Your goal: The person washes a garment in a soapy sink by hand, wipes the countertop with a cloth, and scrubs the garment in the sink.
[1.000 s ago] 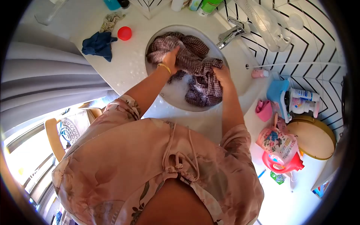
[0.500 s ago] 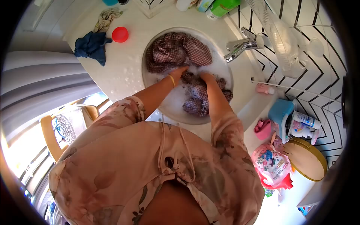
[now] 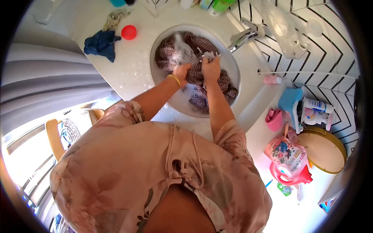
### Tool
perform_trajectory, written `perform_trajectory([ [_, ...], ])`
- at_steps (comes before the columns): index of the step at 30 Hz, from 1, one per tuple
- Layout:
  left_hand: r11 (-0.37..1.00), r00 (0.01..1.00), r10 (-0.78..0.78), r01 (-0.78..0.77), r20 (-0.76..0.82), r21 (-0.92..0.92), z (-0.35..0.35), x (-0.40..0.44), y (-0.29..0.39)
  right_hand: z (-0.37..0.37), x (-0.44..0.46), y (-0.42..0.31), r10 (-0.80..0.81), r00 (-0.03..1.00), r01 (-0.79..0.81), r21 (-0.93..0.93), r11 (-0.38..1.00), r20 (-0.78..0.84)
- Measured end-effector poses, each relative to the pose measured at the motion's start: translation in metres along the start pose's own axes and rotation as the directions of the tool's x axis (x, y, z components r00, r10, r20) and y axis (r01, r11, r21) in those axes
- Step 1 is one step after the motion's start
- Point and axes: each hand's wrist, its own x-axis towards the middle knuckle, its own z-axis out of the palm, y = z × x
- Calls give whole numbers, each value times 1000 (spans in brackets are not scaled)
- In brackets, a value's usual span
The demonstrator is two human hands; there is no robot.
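Observation:
A dark checked cloth (image 3: pixel 194 40), wet and partly covered in white suds, lies bunched in the round sink (image 3: pixel 236 77). My left hand (image 3: pixel 181 74), with a yellow bracelet at the wrist, is closed on the cloth near the middle of the basin. Just to its right, my right hand (image 3: pixel 211 70) grips another foamy fold of the same cloth. The two hands are a short way apart. Below them, part of the cloth hangs into soapy water.
The faucet (image 3: pixel 244 35) stands right of the sink. On the counter's left are a red cup (image 3: pixel 129 32), a blue cloth (image 3: pixel 101 44) and a pale cloth (image 3: pixel 114 19). Right are a pink bottle (image 3: pixel 272 79), a blue container (image 3: pixel 290 101) and a detergent bag (image 3: pixel 285 153).
Both hands have risen from low in the suds, lifting foamy folds of the cloth. A second ago the hands were farther apart, the right one nearer the sink's right edge.

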Motion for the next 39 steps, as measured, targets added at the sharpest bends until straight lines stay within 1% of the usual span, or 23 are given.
perform_trajectory([
  [1,986,994,99,-104,47,132,1,-2,10,3,12,5,10,1000,-10,87,996,-4],
  [3,983,1000,-23,25,11,-180,8,-9,34,10,25,16,34,999,-36,232,972,13],
  [5,924,994,-87,104,62,-368,-2,-4,38,-32,-29,-30,-135,989,96,454,886,54],
  [6,900,990,-111,137,87,-414,-1,-8,40,-24,-44,-23,-429,889,456,208,865,-161],
  [7,874,984,-136,172,112,-455,2,-15,45,-32,-75,-42,-552,813,579,151,802,-184],
  [10,920,994,-107,109,27,-376,21,-18,35,-22,-101,-53,-684,725,668,-160,727,-79],
  [11,947,997,-73,58,-35,-316,29,-20,26,-8,-69,-27,-635,763,615,-166,771,-118],
  [12,970,995,-36,11,-97,-243,30,-24,21,-8,-37,-12,-425,898,394,-221,892,-115],
  [13,955,997,-78,81,22,-285,29,-33,23,-18,-12,-2,-354,919,317,-208,925,-174],
  [14,962,997,-61,69,38,-264,26,-28,18,-38,13,7,-94,993,99,-64,993,73],
  [15,968,998,-39,52,56,-246,22,-17,12,-34,38,38,168,915,-297,329,896,367],
  [18,970,997,-73,61,-41,-237,23,-14,21,-13,49,71,172,970,-218,304,927,169],
  [19,959,988,-115,82,-107,-273,15,0,17,-31,23,37,153,949,-229,268,936,275],
  [20,947,973,-156,98,-171,-305,4,19,13,-16,19,40,150,954,-177,83,981,258],
  [22,971,920,-229,192,-317,-143,-23,59,-10,11,17,48,127,964,-57,-286,956,233],
  [25,964,897,-261,263,-356,-45,-26,63,-14,32,35,38,322,876,-154,-423,893,360],
  [28,948,886,-264,312,-382,68,-19,63,-4,82,93,76,276,778,6,-446,895,564],
  [31,962,926,-256,216,-278,-165,-17,49,12,60,94,75,115,734,-137,-20,990,670],
  [34,901,960,-242,168,-142,-400,2,28,23,24,44,59,21,885,-312,558,769,465],
  [36,923,969,-227,181,-99,-340,20,1,40,-13,-26,3,-204,968,153,301,941,146],
  [37,934,973,-219,186,-78,-305,24,-9,44,-8,-55,-5,-474,878,479,132,868,-72],
  [38,794,963,-191,266,191,-547,7,7,23,-4,-74,-10,-715,661,714,-102,693,-226],
  [39,587,899,-82,392,429,-708,-23,41,-14,0,-77,-10,-698,697,678,-167,716,-164],
])
